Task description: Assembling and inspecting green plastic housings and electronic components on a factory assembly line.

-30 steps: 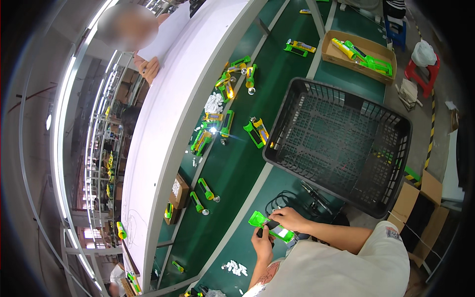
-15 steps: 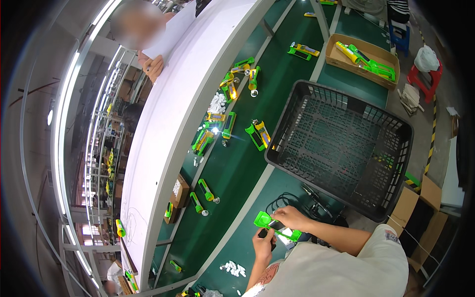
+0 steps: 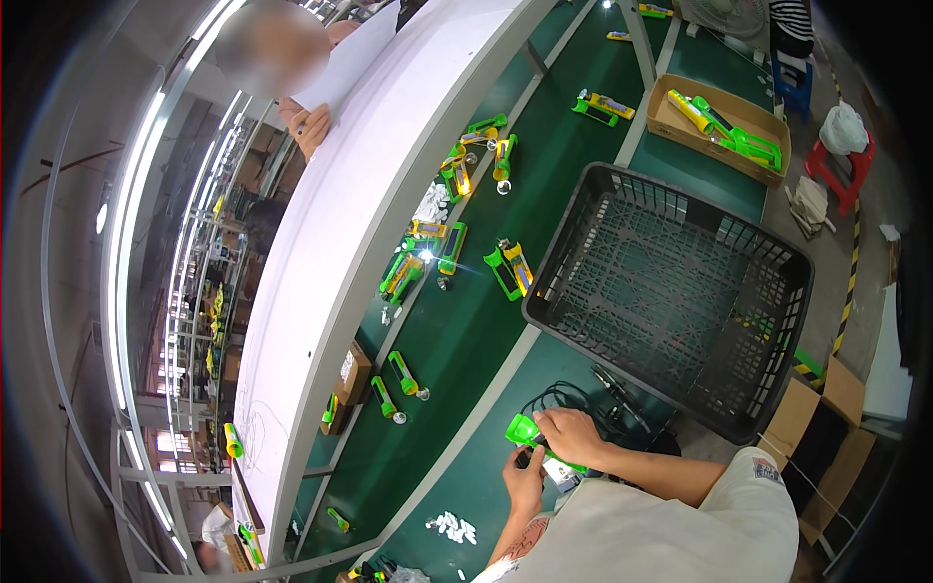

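Head view: gripping a green flashlight (image 3: 522, 428) with left hand (image 3: 524, 480) and right hand (image 3: 573, 437), close together, above the green table (image 3: 466, 476) toward its near edge, right of white scraps (image 3: 454, 528), short of a black crate (image 3: 632, 360).

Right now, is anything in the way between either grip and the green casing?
Nothing visible blocks the right grip: its fingers are at the green casing. At the left grip, a small dark piece shows by the fingers; whether it separates them from the casing, I can't tell.
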`<state>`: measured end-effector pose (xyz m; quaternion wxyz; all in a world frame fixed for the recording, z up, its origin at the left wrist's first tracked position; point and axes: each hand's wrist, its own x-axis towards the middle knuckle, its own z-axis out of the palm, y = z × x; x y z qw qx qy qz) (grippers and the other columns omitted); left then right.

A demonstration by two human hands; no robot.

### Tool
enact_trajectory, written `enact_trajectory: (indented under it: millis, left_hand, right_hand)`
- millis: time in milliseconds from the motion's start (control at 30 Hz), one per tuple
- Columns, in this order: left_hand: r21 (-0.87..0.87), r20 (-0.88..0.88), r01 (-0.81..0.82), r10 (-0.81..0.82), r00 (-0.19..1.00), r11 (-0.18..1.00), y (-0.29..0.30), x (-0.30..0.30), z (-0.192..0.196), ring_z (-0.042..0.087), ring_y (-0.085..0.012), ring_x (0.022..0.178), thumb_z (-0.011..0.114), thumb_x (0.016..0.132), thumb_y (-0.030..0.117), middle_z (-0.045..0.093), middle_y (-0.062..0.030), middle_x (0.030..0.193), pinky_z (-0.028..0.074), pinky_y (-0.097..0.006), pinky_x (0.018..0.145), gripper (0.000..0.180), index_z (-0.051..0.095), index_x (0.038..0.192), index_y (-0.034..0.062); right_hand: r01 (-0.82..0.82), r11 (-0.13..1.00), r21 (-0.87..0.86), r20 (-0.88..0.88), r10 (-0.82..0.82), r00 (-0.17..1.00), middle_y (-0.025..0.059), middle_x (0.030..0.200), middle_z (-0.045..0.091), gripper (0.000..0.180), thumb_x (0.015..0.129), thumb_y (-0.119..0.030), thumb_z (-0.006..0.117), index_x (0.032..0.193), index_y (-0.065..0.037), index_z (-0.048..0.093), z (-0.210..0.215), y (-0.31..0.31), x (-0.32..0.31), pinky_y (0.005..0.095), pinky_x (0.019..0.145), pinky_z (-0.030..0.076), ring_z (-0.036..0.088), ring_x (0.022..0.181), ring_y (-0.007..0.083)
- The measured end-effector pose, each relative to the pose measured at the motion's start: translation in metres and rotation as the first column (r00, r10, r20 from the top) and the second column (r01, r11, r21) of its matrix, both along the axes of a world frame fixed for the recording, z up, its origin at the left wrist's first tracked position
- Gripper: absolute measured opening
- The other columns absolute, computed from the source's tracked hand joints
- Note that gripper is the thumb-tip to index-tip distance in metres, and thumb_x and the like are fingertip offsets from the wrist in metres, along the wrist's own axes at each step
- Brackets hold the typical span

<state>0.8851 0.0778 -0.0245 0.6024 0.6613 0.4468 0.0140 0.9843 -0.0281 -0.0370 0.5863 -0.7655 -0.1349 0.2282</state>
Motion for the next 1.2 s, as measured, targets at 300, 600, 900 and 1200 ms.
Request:
enact_trajectory:
  millis: [300,600,900,1200]
  left_hand:
    - [-0.116,0.114,-0.021,0.034,0.993,0.993,0.005,-0.004,-0.001,0.049,-0.0103,0.052,0.061,0.094,0.012,0.053,-0.0013,0.065,0.037,-0.024,0.046,0.011,0.057,0.093,0.002]
    - [-0.224,0.17,0.058,-0.019,0.985,0.973,0.015,-0.002,0.009,0.05,-0.0114,0.056,0.059,0.094,0.01,0.055,-0.0026,0.069,0.039,-0.025,0.051,0.011,0.06,0.097,0.0004]
    - [-0.233,0.18,0.124,-0.083,0.98,0.965,0.017,-0.002,0.006,0.05,-0.0113,0.058,0.059,0.093,0.01,0.057,-0.003,0.074,0.039,-0.025,0.053,0.013,0.062,0.101,-0.0009]
    - [-0.074,0.101,0.178,-0.171,0.98,0.981,0.014,0.001,0.004,0.049,-0.0097,0.053,0.058,0.095,0.013,0.056,-0.0017,0.065,0.038,-0.024,0.049,0.015,0.062,0.098,-0.0013]
  right_hand:
    - [-0.308,0.935,0.173,-0.148,0.334,0.931,0.0117,0.08,0.067,0.031,0.087,-0.032,0.065,0.088,-0.001,0.067,-0.014,-0.007,0.013,0.0325,0.066,0.047,0.063,0.073,0.02]
    - [-0.382,0.657,0.65,-0.333,0.698,0.633,0.0111,0.111,0.064,0.05,0.084,-0.019,0.07,0.126,0.005,0.056,-0.015,-0.04,0.036,0.0274,0.085,0.047,0.058,0.099,0.0135]
    - [-0.388,0.636,0.667,-0.361,0.732,0.578,0.0088,0.099,0.064,0.049,0.083,-0.016,0.071,0.125,0.004,0.056,-0.016,-0.042,0.038,0.0272,0.082,0.048,0.059,0.091,0.0129]
    - [-0.428,0.673,0.603,-0.354,0.707,0.612,0.0083,0.096,0.065,0.046,0.084,-0.022,0.073,0.119,0.003,0.059,-0.015,-0.038,0.038,0.0284,0.076,0.051,0.061,0.086,0.013]
